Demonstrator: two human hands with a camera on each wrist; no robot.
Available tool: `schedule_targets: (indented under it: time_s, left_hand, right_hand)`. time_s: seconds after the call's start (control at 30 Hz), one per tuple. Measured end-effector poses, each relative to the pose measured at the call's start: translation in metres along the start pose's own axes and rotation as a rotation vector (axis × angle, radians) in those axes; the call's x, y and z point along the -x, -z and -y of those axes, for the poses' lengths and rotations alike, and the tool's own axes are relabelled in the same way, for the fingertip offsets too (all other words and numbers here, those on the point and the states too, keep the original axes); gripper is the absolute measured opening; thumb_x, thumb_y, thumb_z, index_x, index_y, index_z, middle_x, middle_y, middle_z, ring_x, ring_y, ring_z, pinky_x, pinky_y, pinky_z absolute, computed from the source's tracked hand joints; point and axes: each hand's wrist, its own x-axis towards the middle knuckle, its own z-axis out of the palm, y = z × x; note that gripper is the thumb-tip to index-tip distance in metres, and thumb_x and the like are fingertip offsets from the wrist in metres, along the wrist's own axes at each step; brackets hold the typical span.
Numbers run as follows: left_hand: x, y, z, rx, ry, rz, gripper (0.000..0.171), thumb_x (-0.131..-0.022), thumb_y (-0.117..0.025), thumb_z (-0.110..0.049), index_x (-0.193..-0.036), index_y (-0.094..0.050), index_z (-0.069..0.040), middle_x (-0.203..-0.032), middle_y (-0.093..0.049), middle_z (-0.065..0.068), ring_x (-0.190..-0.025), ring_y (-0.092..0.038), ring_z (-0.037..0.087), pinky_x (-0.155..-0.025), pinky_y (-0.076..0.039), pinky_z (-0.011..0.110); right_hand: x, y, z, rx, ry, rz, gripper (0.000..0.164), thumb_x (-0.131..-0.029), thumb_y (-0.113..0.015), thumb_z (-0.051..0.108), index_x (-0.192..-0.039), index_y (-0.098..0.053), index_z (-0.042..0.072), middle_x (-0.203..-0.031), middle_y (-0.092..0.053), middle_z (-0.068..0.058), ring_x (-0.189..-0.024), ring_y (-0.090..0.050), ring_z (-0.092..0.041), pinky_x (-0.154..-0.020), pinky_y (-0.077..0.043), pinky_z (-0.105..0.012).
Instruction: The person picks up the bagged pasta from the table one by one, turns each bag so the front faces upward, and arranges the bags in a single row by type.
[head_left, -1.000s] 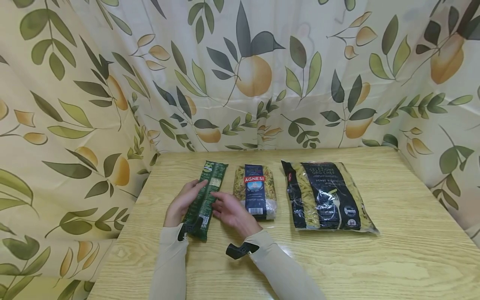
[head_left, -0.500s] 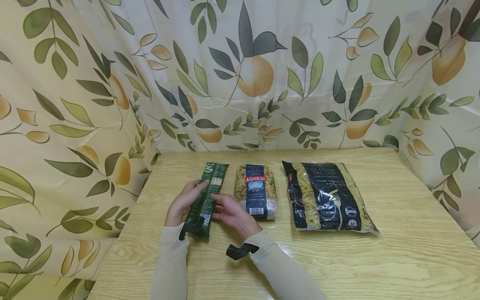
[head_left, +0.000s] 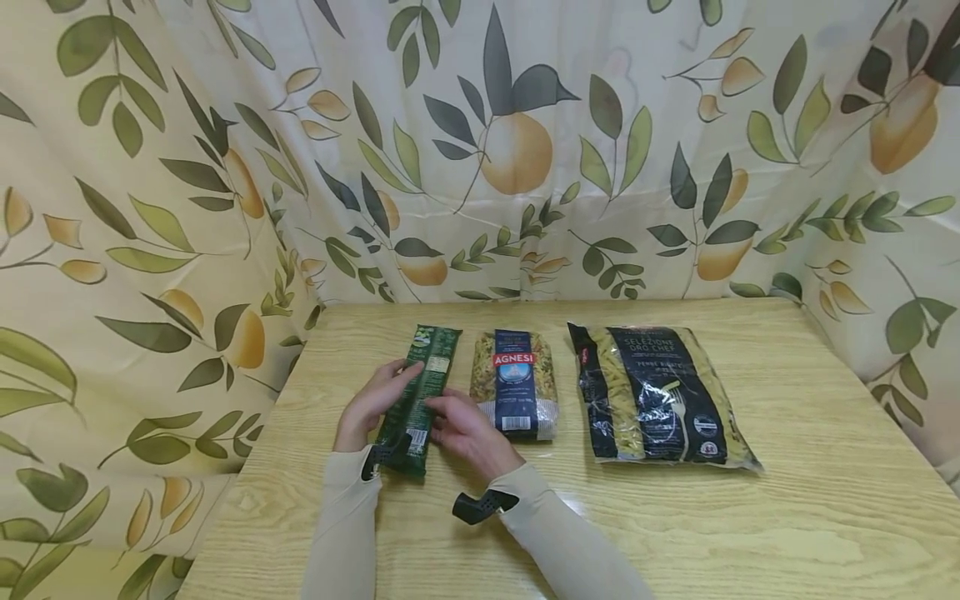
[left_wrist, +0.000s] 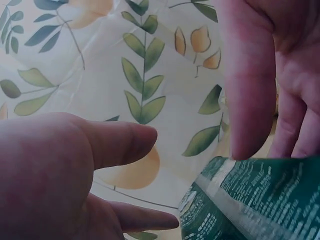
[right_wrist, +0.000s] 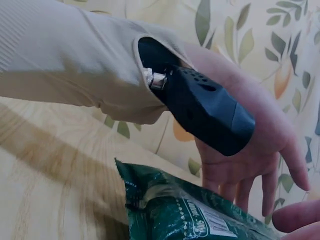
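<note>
A long, narrow green packet [head_left: 417, 400] with pale print and a barcode slants between my hands over the left of the table. My left hand [head_left: 375, 402] lies along its left edge with the fingers straight. In the left wrist view, a left fingertip meets the packet's edge [left_wrist: 210, 220] and the thumb stands apart. The fingers of my right hand [head_left: 468, 429] are loosely bent at its right edge, where the right thumb [left_wrist: 250, 115] tip meets the rim. Part of the right fingers is hidden behind the packet.
To the right lies an AGNESI pasta bag [head_left: 514, 400] with a dark blue label. Farther right is a larger black and clear bag of penne [head_left: 663, 396]. The wooden table [head_left: 817, 400] backs onto a patterned curtain [head_left: 645, 208].
The green packet's lower end has swung slightly to the right and it stands a little more upright in the head view. The whole scene has shifted slightly right; both hands keep their places on it.
</note>
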Motion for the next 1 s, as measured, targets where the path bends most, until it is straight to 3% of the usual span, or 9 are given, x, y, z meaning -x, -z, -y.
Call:
schedule_targets:
  time_s: [0.1,0.23,0.43,0.7,0.93,1.0]
  left_hand:
    - [0.001,-0.001,0.0,-0.042,0.022,0.001,0.077,-0.107,-0.043,-0.049,-0.162,-0.023,0.001,-0.168,-0.025,0.026,-0.152,-0.031,0.047,-0.119,-0.034,0.067]
    - [0.003,-0.002,-0.003,-0.062,0.04,0.001,0.076,-0.107,-0.043,-0.05,-0.162,-0.024,-0.001,-0.167,-0.027,0.026,-0.15,-0.034,0.047,-0.117,-0.036,0.066]
    - [0.005,-0.004,-0.006,-0.099,0.052,0.011,0.077,-0.107,-0.045,-0.048,-0.161,-0.025,0.004,-0.166,-0.028,0.029,-0.151,-0.033,0.048,-0.12,-0.033,0.065]
    - [0.013,-0.004,-0.011,-0.241,-0.002,0.101,0.076,-0.108,-0.044,-0.047,-0.157,-0.03,0.009,-0.164,-0.033,0.031,-0.149,-0.037,0.047,-0.113,-0.043,0.063]
    - [0.021,-0.004,-0.021,-0.302,-0.014,0.114,0.08,-0.107,-0.045,-0.05,-0.158,-0.027,0.009,-0.166,-0.028,0.029,-0.156,-0.024,0.045,-0.125,-0.026,0.061]
    - [0.022,-0.005,-0.023,-0.308,-0.02,0.106,0.08,-0.108,-0.044,-0.05,-0.158,-0.027,0.01,-0.166,-0.029,0.029,-0.156,-0.026,0.045,-0.125,-0.027,0.061]
  right_hand:
    - [0.001,0.0,0.002,-0.023,-0.005,0.005,0.078,-0.103,-0.043,-0.003,-0.165,0.003,0.002,-0.164,-0.024,-0.027,-0.155,-0.025,-0.043,-0.128,-0.019,-0.061]
    - [0.003,0.0,0.005,-0.024,-0.001,0.018,0.068,-0.103,-0.04,-0.004,-0.164,-0.011,0.004,-0.163,-0.03,-0.026,-0.152,-0.031,-0.043,-0.126,-0.023,-0.062]
    - [0.007,-0.002,0.004,0.03,0.004,-0.012,0.053,-0.102,-0.042,-0.004,-0.155,-0.036,0.003,-0.135,-0.055,-0.016,-0.126,-0.055,-0.03,-0.111,-0.044,-0.053]
    - [0.009,-0.003,0.002,0.049,0.009,-0.063,0.039,-0.099,-0.046,-0.005,-0.137,-0.049,0.003,-0.106,-0.062,-0.004,-0.099,-0.061,-0.018,-0.087,-0.053,-0.035]
    - [0.012,-0.008,0.003,0.019,0.065,-0.07,0.043,-0.098,-0.044,-0.008,-0.14,-0.048,0.001,-0.102,-0.064,0.001,-0.095,-0.063,-0.012,-0.085,-0.053,-0.031]
    - [0.013,-0.01,0.005,0.025,0.088,-0.079,0.041,-0.098,-0.044,-0.008,-0.139,-0.05,0.0,-0.101,-0.067,0.001,-0.093,-0.065,-0.011,-0.081,-0.056,-0.029]
